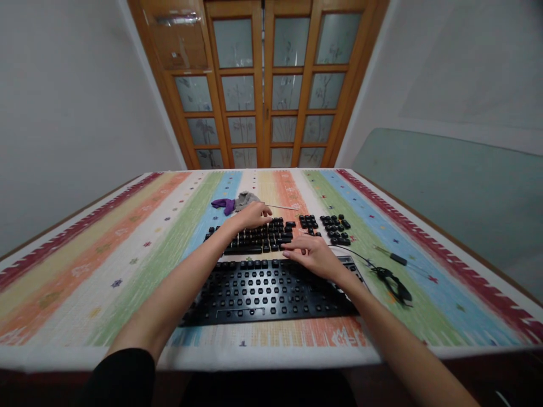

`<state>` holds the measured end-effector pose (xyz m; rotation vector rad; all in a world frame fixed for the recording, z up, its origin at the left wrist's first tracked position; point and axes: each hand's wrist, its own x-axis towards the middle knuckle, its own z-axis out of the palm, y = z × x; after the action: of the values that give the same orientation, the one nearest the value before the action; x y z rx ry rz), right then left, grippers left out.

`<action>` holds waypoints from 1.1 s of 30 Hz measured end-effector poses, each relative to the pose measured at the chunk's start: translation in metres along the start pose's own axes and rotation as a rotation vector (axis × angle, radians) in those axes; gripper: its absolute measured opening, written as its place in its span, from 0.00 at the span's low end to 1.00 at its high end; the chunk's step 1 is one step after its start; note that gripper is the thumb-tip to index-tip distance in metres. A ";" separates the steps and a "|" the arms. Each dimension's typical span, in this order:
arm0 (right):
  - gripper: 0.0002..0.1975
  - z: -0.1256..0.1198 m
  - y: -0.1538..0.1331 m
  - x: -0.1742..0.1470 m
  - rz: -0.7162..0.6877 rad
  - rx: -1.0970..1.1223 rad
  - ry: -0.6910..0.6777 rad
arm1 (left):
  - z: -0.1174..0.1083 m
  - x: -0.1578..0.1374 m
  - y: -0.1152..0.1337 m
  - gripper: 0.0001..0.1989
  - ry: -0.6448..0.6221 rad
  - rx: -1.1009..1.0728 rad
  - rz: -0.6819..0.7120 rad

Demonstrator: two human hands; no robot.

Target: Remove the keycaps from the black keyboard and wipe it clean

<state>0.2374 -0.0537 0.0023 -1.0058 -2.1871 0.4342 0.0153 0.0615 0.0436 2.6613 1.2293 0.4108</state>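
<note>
Rows of loose black keycaps (278, 229) lie on the striped tablecloth, set out in the layout of a keyboard. Closer to me is a black keyboard base (254, 291) with its keycaps off and its bare key posts showing. My left hand (254, 215) is over the upper middle of the keycap rows, fingers bent but apart, hiding some caps. Across the right end of the lower rows reaches my right hand (311, 253), with fingers stretched out and thumb apart. Its fingertips are at the keycaps, and its palm is above the base's upper right edge. I see nothing held in either hand.
A purple and grey cloth (223, 205) lies behind the keycaps, with a thin rod (280, 207) beside it. To the right are a coiled black cable (392, 282) and a dark-handled screwdriver-like tool (397, 259). Wooden glass-paned doors (263, 85) stand beyond the table.
</note>
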 end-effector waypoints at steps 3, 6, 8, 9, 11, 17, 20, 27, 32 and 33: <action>0.09 0.000 -0.001 -0.001 -0.003 -0.028 0.019 | 0.008 0.014 -0.012 0.10 -0.043 0.006 -0.032; 0.08 0.000 -0.003 -0.002 0.000 -0.038 0.024 | 0.014 0.023 -0.021 0.11 -0.070 0.009 -0.064; 0.07 0.000 -0.004 -0.002 0.007 -0.028 0.030 | 0.017 0.026 -0.025 0.12 -0.092 0.006 -0.079; 0.07 0.000 -0.005 -0.002 0.012 -0.024 0.038 | 0.019 0.027 -0.027 0.12 -0.106 0.003 -0.082; 0.07 0.000 -0.006 -0.003 0.019 -0.023 0.054 | 0.021 0.028 -0.029 0.12 -0.133 -0.008 -0.085; 0.07 -0.001 -0.005 -0.003 0.018 -0.023 0.065 | 0.026 0.027 -0.033 0.10 -0.144 -0.034 -0.093; 0.07 0.000 -0.004 -0.003 0.012 -0.018 0.070 | 0.026 0.027 -0.033 0.09 -0.124 -0.039 -0.091; 0.09 -0.002 -0.001 -0.002 0.003 -0.037 0.077 | 0.017 0.021 -0.028 0.09 -0.033 -0.058 -0.053; 0.11 -0.004 0.002 -0.002 0.029 -0.057 0.094 | 0.001 -0.001 -0.008 0.11 0.069 -0.086 0.019; 0.12 -0.004 0.002 -0.001 0.035 -0.061 0.100 | -0.002 -0.007 -0.002 0.11 0.084 -0.092 0.036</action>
<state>0.2422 -0.0531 0.0033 -1.0767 -2.1070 0.3276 0.0089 0.0574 0.0435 2.6156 1.1574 0.5756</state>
